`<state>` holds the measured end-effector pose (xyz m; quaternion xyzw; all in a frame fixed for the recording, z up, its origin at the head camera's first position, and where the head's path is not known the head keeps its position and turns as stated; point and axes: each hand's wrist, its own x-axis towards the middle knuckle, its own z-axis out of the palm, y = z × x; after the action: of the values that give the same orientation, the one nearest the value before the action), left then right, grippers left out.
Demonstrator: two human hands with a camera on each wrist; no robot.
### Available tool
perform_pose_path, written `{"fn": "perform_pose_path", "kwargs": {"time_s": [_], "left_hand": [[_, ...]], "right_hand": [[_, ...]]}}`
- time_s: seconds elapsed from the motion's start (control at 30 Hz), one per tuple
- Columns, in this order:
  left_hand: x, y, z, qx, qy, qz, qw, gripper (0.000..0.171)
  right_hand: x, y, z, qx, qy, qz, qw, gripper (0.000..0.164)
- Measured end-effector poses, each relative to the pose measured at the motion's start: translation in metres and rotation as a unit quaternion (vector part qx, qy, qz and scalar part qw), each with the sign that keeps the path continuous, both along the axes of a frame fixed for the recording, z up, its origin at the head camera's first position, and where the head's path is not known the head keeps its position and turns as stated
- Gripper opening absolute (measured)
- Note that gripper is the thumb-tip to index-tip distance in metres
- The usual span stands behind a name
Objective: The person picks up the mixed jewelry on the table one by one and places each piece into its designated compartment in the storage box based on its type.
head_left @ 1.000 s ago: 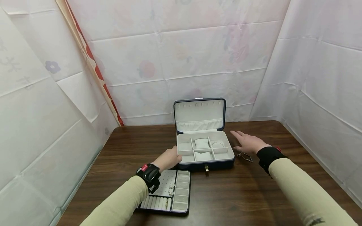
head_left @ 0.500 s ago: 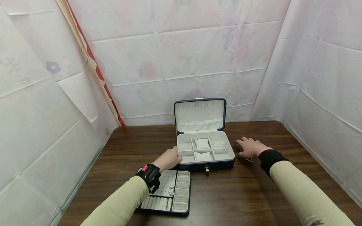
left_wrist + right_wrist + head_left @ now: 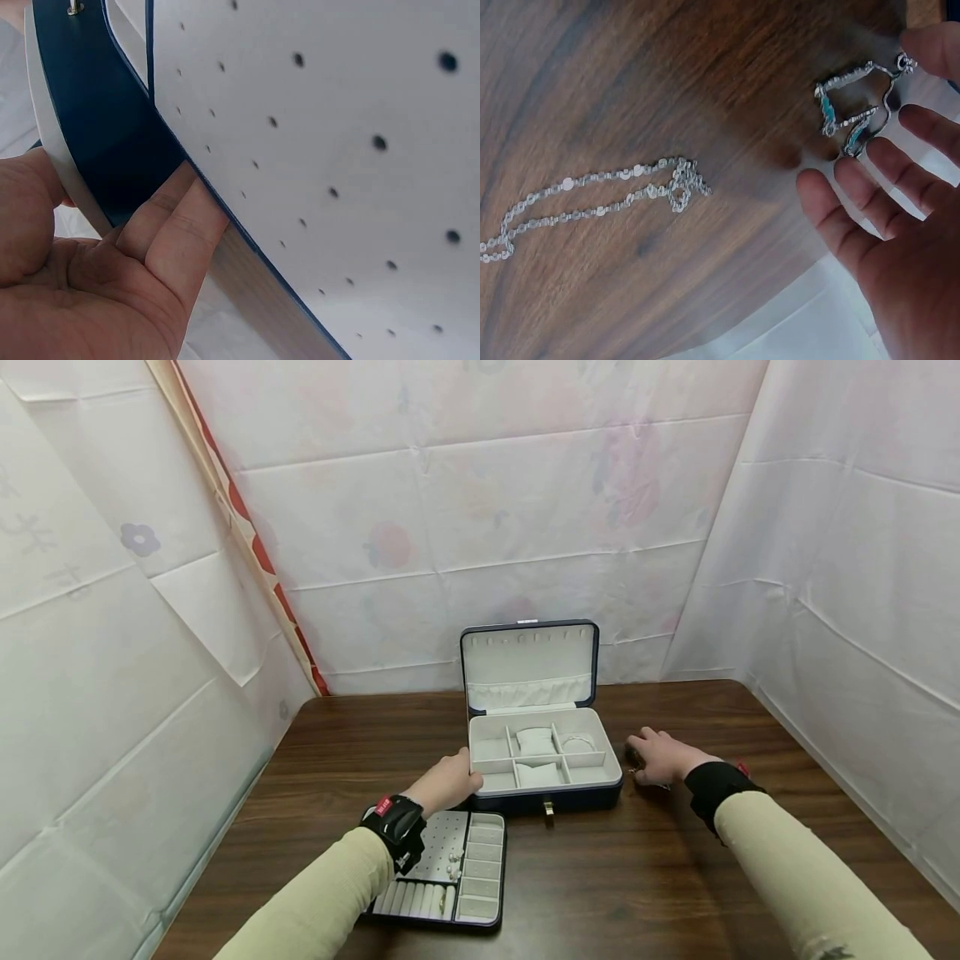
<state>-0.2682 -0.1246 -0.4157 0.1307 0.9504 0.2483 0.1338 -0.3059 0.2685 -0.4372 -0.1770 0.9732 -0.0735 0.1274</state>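
An open navy jewelry box (image 3: pixel 517 802) stands at mid-table with its lid (image 3: pixel 528 653) raised. My left hand (image 3: pixel 442 783) grips its front left corner, thumb at the pale rim, fingers against the blue side in the left wrist view. To the box's right, my right hand (image 3: pixel 665 758) reaches low over the table. In the right wrist view, its spread, slightly bent fingers surround a silver bracelet (image 3: pixel 845 78) with teal stones; the thumb tip is right at one end, with a gap to the index finger. A silver chain (image 3: pixel 592 178) lies beyond the fingertips.
Inside the box are two white cushions (image 3: pixel 536 742) and a silver bangle (image 3: pixel 577 740). A separate tray (image 3: pixel 501 881) lies in front, partly under the left forearm, with earrings (image 3: pixel 453 860) and a ring (image 3: pixel 442 902). White sheeting (image 3: pixel 420 527) surrounds the table.
My right hand has come down and slightly toward me, from outstretched fingers beyond the bracelet to bent fingers over it. The left hand and box have stayed put.
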Motion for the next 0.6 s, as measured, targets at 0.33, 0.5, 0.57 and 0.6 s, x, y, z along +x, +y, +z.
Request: {"fn": "perform_pose_path", "kwargs": {"time_s": [0.33,0.5,0.57,0.6], "left_hand": [[0.0,0.0,0.0,-0.008,-0.003,0.0,1.0,0.062],[0.001,0.0,0.001,0.001,0.005,-0.004,1.0,0.052],[0.001,-0.001,0.0,0.005,0.009,-0.006,0.9999,0.049],[0.001,-0.001,0.0,0.006,0.01,-0.006,0.9999,0.047]], "right_hand": [[-0.004,-0.002,-0.007,-0.018,0.01,0.019,1.0,0.033],[-0.004,-0.003,-0.009,-0.019,0.03,0.034,0.999,0.023],[-0.005,-0.003,-0.011,-0.019,0.036,0.042,0.998,0.019],[-0.005,-0.003,-0.011,-0.021,0.034,0.044,0.998,0.017]]}}
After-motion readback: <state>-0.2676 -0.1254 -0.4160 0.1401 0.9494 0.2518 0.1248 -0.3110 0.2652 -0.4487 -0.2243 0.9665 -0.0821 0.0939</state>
